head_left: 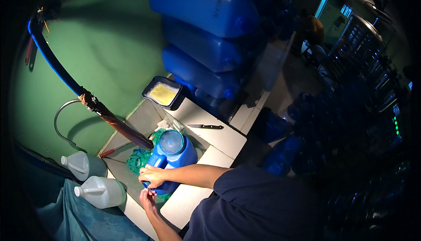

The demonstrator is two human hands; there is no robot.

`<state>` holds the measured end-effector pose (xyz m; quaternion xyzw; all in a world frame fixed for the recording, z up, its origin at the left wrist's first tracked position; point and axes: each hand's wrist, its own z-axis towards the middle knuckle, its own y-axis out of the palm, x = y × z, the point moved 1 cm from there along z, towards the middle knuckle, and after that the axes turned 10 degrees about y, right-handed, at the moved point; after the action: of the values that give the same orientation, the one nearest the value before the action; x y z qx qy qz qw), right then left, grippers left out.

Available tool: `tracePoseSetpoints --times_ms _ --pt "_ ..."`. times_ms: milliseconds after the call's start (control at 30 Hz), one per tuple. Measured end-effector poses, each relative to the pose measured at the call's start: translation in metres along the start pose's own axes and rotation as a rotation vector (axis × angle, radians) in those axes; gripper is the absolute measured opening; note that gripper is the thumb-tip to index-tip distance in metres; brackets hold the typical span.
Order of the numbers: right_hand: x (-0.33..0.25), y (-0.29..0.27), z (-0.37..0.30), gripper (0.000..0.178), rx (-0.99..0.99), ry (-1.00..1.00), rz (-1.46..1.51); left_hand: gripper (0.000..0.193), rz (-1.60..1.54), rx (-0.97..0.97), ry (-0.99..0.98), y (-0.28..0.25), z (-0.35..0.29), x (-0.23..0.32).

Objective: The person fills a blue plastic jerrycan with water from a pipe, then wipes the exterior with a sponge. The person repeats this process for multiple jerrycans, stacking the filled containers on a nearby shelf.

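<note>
A blue plastic water jug (186,154) with a round lid and a moulded handle lies in a tiled basin (215,157). My right hand (153,176) reaches across the jug, its fingers curled over the small spout end at its near left. Just below it, my left hand (148,198) has its fingers pinched together at that same end; whatever they grip is too small to make out. Green netting (138,160) lies beside and under the jug. A dark wrapped hose end (131,135) hangs over the basin, close to the jug's lid.
A black-handled knife (206,127) and a black tub with a yellow sponge (162,93) rest on the ledge. Two whitish jugs (103,192) stand at left. Large blue containers (201,8) are stacked behind. Another person (315,30) is far back right.
</note>
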<state>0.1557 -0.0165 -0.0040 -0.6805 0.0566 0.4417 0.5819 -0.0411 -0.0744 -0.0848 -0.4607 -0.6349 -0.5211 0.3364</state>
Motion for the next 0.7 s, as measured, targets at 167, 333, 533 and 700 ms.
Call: tracePoseSetpoints --times_ms 167,333,533,700 --pt "0.0 0.001 -0.001 0.049 0.046 -0.073 -0.037 0.016 -0.196 0.084 -0.06 -0.002 -0.005 -0.008" --pt "0.005 0.004 -0.005 0.062 0.076 -0.061 0.023 0.012 -0.253 0.117 -0.121 0.004 -0.004 -0.008" --pt "0.011 0.007 -0.002 0.07 0.008 -0.065 -0.002 0.028 0.344 -0.099 -0.028 0.022 -0.004 0.013" --pt "0.006 0.001 0.003 0.066 -0.006 -0.075 -0.072 0.026 0.444 -0.092 0.068 0.022 -0.005 0.005"
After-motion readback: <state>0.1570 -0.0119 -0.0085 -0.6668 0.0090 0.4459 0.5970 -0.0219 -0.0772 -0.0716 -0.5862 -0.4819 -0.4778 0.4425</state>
